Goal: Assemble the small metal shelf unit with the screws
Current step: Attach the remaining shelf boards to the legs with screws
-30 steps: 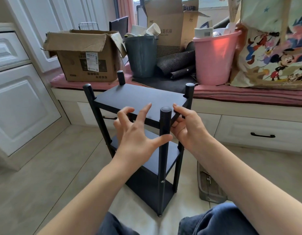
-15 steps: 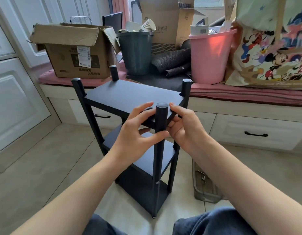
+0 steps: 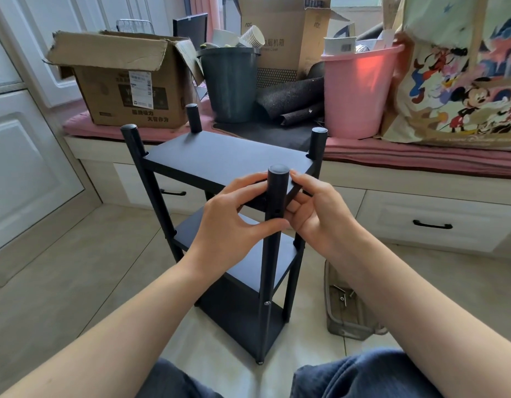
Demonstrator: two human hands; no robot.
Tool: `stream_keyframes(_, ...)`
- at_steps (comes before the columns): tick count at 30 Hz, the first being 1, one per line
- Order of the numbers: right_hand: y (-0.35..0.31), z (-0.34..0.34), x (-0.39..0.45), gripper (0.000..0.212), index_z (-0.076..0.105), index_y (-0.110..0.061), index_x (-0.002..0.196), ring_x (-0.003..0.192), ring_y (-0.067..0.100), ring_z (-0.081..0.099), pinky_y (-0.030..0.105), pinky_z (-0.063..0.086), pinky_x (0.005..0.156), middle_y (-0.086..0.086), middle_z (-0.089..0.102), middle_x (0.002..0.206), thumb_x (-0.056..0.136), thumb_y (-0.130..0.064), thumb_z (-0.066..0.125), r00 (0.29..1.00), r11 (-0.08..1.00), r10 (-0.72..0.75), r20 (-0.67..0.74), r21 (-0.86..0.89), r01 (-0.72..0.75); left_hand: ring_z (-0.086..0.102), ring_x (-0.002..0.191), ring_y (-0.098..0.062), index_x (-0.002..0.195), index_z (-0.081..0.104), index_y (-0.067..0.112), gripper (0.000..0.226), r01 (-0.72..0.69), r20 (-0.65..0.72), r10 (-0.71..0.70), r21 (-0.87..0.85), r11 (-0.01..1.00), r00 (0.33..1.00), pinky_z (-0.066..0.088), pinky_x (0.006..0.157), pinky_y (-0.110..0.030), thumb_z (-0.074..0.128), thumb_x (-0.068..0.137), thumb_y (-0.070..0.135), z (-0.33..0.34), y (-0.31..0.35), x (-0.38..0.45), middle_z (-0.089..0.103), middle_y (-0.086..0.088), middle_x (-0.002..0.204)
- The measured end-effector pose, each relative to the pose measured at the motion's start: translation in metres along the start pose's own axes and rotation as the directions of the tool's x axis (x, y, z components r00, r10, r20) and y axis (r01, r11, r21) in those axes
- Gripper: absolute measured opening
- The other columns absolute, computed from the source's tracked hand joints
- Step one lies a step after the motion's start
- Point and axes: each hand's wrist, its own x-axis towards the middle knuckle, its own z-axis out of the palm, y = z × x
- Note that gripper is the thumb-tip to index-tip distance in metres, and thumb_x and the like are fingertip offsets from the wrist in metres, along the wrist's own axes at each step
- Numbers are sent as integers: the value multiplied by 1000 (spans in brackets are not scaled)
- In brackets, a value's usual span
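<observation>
A black metal shelf unit [image 3: 219, 159] with three boards and four round posts stands upright on the tiled floor in front of me. My left hand [image 3: 228, 225] grips the near front post [image 3: 274, 225] and the top board's front edge, thumb across the post. My right hand [image 3: 317, 216] holds the top board's right corner beside the same post, fingers curled under it. An empty screw hole shows on the post between my hands. A screw head [image 3: 266, 303] sits lower on this post. Loose screws [image 3: 341, 295] lie in a clear tray [image 3: 344, 326] on the floor to the right.
A window bench with drawers [image 3: 432, 222] runs behind the shelf, carrying a cardboard box [image 3: 128, 81], a dark bin [image 3: 229, 84], a pink bucket [image 3: 357, 90] and a cartoon-print bag [image 3: 461, 81]. White cabinet doors [image 3: 24, 168] stand at left. My knees are at the bottom edge.
My left hand has gone from spread fingers in front of the post to gripping the post and board edge. My right hand has stayed at the corner. The view has shifted slightly closer.
</observation>
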Motion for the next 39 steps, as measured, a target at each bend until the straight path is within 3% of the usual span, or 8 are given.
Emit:
stream_keyframes(11,-7,-3,-1,46,48,8,137,82,30,74,38,60,70,20,70,104,97,-13,56,1000,999,14,22,35,-15,60,120,-9,125,60,35,59,-7,-71,10,34,999,997,52,103,-37,87,73,24,12,-2,6,59,21,125)
stream_keyframes(16,-9,-6,3,44,47,12,136,80,27,72,37,61,71,23,65,110,96,-6,52,999,995,29,25,95,-32,59,123,-8,128,67,22,57,45,-69,-42,48,998,997,51,105,-37,86,74,25,19,-3,5,61,11,134)
stream_keyframes(19,-8,-7,6,43,48,13,134,77,28,73,37,61,65,21,68,102,95,-5,53,999,992,30,25,125,-33,52,132,-10,132,64,25,61,95,-84,-85,132,987,993,46,110,-40,85,76,35,19,4,3,55,7,144)
stream_keyframes(23,-8,-6,8,41,52,11,131,85,30,73,37,61,66,22,70,105,93,-3,55,1000,987,27,3,155,-27,51,134,-20,148,47,28,89,188,-102,-159,455,870,982,45,108,-44,67,72,71,15,10,1,40,12,157)
stream_keyframes(27,-7,-6,9,43,50,10,133,87,31,73,39,61,72,24,66,110,91,0,56,1000,983,23,-11,183,-20,52,100,-28,139,58,23,98,101,-128,-8,742,663,992,47,84,-42,44,68,88,7,9,4,56,8,143)
stream_keyframes(32,-6,-7,7,44,50,10,133,80,29,74,38,61,69,19,69,98,91,-1,56,1000,983,13,-7,183,-12,36,105,-24,140,58,24,97,44,-69,17,780,624,997,42,83,-41,39,71,89,7,5,7,50,5,147)
stream_keyframes(35,-6,-7,8,46,49,9,135,88,30,72,40,62,77,22,67,108,91,-2,56,1000,987,11,-5,162,-10,39,106,-26,133,64,21,95,24,-64,49,818,575,997,41,81,-41,34,73,88,6,8,7,53,3,145)
stream_keyframes(39,-7,-8,8,45,50,8,134,96,33,70,42,60,83,26,64,120,91,-3,56,1000,987,16,11,163,-17,36,135,-30,137,60,22,97,9,-22,16,816,577,1000,42,97,-47,30,73,88,5,8,11,40,4,158)
